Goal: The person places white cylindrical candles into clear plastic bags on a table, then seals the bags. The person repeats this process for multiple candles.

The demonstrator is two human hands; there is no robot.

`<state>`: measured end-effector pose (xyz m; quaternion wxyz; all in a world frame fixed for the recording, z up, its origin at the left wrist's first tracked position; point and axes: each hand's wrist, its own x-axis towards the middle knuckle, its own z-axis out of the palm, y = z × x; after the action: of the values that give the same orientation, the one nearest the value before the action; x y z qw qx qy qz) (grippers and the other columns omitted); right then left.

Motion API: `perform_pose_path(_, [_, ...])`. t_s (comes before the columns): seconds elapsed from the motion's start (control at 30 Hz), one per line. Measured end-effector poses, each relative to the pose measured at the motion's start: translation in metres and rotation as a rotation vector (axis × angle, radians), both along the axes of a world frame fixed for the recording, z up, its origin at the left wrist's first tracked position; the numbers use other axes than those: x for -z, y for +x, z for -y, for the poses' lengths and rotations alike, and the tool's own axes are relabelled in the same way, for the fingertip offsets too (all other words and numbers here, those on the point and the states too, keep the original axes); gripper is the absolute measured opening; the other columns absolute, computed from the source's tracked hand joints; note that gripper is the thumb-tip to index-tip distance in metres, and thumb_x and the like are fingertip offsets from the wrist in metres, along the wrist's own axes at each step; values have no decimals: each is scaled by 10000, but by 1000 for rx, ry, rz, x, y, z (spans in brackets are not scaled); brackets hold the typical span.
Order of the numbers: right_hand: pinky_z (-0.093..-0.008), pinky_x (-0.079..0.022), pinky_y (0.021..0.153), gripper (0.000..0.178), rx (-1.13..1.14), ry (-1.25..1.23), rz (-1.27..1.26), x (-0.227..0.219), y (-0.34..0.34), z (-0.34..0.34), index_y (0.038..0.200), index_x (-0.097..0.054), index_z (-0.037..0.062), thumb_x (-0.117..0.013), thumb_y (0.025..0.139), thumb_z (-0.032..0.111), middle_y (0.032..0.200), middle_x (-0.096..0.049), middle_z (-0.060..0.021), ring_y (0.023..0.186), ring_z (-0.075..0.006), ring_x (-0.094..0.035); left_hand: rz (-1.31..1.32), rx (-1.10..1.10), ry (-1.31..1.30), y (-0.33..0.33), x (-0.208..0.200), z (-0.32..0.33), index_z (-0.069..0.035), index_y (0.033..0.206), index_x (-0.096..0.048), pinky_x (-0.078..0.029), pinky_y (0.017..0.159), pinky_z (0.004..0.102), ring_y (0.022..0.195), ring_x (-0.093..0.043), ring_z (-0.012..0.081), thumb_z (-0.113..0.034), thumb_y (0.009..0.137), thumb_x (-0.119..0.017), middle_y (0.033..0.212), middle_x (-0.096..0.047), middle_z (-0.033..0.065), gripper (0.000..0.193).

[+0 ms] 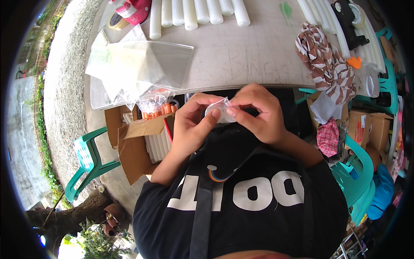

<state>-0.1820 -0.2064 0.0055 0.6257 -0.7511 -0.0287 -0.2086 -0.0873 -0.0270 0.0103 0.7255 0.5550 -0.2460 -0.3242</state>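
Note:
Both hands meet in front of my chest, just short of the table's near edge. Between them is a small crumpled piece of clear plastic [222, 113], seemingly a bag. My left hand [195, 121] pinches it with thumb and forefinger on one side. From the other side my right hand [260, 113] grips its upper edge between thumb and fingertips. Whether anything sits inside the plastic I cannot make out. On the table to the left lie flat clear plastic bags [142, 64], spread in an overlapping pile.
White candles [189, 15] lie in a row at the table's [241, 56] far side. A brown-and-white cloth [323, 60] drapes over the right edge. An open cardboard box [133, 151] with white and orange sticks stands at left, beside a green chair [88, 157]. Another green chair [355, 177] is at right.

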Motion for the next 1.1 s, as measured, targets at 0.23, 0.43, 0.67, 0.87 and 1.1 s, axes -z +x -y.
perform_pose_path(0.23, [-280, -545, 812, 169, 18, 324, -206, -11, 0, -3, 1026, -691, 0, -713, 860, -21, 992, -697, -104, 932, -149, -678, 135, -43, -40, -1, 6, 5, -23, 1068, -666, -429, 886, 272, 963, -552, 123, 42, 924, -607, 1037, -596, 59, 169])
perform_pose_path(0.43, [-291, -538, 796, 210, 5, -163, 17, -13, -1, 5, 1011, -720, 10, -701, 818, -68, 1025, -712, -109, 918, -203, -678, 204, -76, -70, -1, 10, 8, -37, 1011, -662, -437, 875, 280, 955, -546, 134, 64, 913, -582, 1010, -580, 51, 161])
perform_pose_path(0.67, [-315, -530, 749, 247, 22, -374, 172, -5, -2, 9, 991, -730, 46, -753, 762, -43, 1050, -708, -90, 856, -218, -645, 397, 138, -236, 24, 38, 9, -52, 983, -660, -458, 870, 318, 1003, -551, 194, -117, 938, -650, 1057, -582, 92, 80])
perform_pose_path(0.87, [-325, -521, 736, 321, -23, -518, 248, -6, -8, 14, 1019, -736, 71, -806, 718, -13, 1173, -666, -86, 868, -217, -624, 428, 161, -235, 28, 40, 6, -80, 990, -645, -469, 887, 339, 1052, -563, 226, -178, 945, -659, 1171, -562, 163, 109])
perform_pose_path(1.1, [-342, -540, 803, 273, 29, -619, 231, -5, -12, 18, 1025, -729, 98, -809, 765, 114, 1132, -650, -68, 923, -227, -627, 189, 212, -133, 16, 13, 14, -84, 956, -577, -459, 990, 394, 1233, -569, 313, 50, 876, -653, 1265, -563, 200, 174])
